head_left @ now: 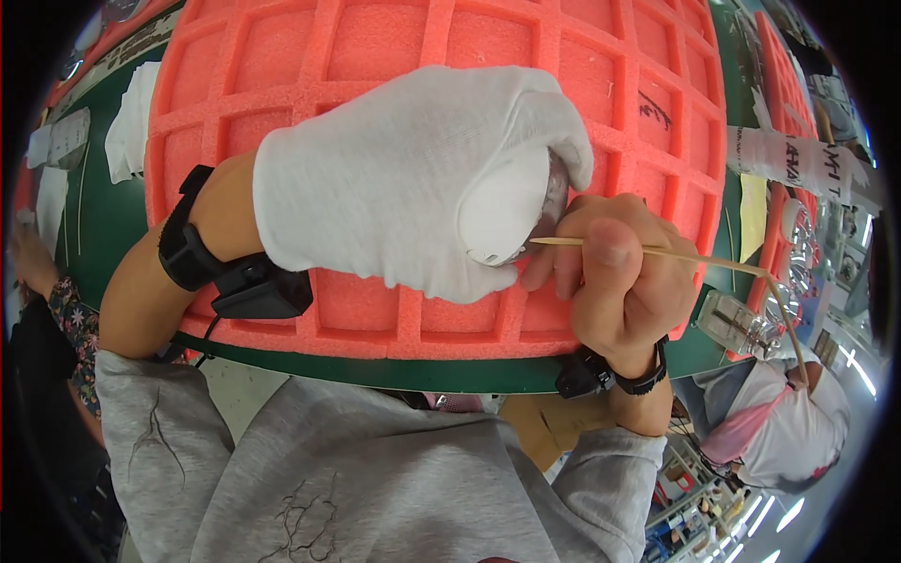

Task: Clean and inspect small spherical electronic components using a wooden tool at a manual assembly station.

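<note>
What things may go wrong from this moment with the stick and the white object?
The wooden stick has its pointed tip at the white rounded object's edge, so a slip might scratch it. The stick looks sharply bent beyond the right hand; it might snap there. If the gloved left hand loosens, the object might drop onto the foam tray.

left hand [427, 178]: white glove [328, 183] | black wrist straps [178, 246], boxes [267, 296], cable [209, 335] | grey top [375, 460], dark branching lines [308, 514]

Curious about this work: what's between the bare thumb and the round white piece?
In the head view, the pointed end of the wooden stick, with fingers of the right hand behind. Whether the tip touches the white piece is unclear.
</note>
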{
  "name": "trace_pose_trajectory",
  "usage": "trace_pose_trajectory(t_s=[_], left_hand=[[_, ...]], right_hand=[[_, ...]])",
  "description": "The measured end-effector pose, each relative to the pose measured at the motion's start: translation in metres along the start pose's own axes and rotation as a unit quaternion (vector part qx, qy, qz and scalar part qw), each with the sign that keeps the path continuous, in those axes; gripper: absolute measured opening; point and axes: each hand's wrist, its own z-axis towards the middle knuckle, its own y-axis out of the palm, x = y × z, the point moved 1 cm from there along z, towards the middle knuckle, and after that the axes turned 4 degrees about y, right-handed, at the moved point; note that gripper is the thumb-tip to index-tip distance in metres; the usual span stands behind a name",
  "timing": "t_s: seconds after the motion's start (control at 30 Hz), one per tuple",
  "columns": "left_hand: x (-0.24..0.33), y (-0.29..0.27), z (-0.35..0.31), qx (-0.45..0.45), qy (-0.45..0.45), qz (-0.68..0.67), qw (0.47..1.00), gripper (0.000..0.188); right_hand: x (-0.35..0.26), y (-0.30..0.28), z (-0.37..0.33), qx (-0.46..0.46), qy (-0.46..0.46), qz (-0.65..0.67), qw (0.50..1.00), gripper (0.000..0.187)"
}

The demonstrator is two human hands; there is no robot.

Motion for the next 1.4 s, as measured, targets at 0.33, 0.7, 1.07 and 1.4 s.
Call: trace_pose_trajectory(t_s=[0.33, 0.7, 1.07, 1.4], left_hand=[[0.002, 0.001, -0.002, 0.002, -0.038, -0.015, 0.999, 0.052], [0.0, 0.001, -0.002, 0.012, -0.004, 0.0, 1.0, 0.052], [-0.001, 0.004, -0.003, 0.015, -0.003, 0.002, 1.0, 0.05], [0.0, 0.002, -0.002, 0.001, 0.002, 0.01, 1.0, 0.049]], right_hand=[[-0.002, 0.002, 0.0, 0.024, 0.067, 0.07, 0.995, 0.018], [0.001, 0.002, 0.001, -0.012, -0.027, -0.023, 0.999, 0.017], [-0.009, -0.004, 0.004, -0.034, 0.038, -0.028, 0.998, 0.018], [-0.013, -0.005, 0.01, -0.076, -0.031, -0.106, 0.991, 0.02]])
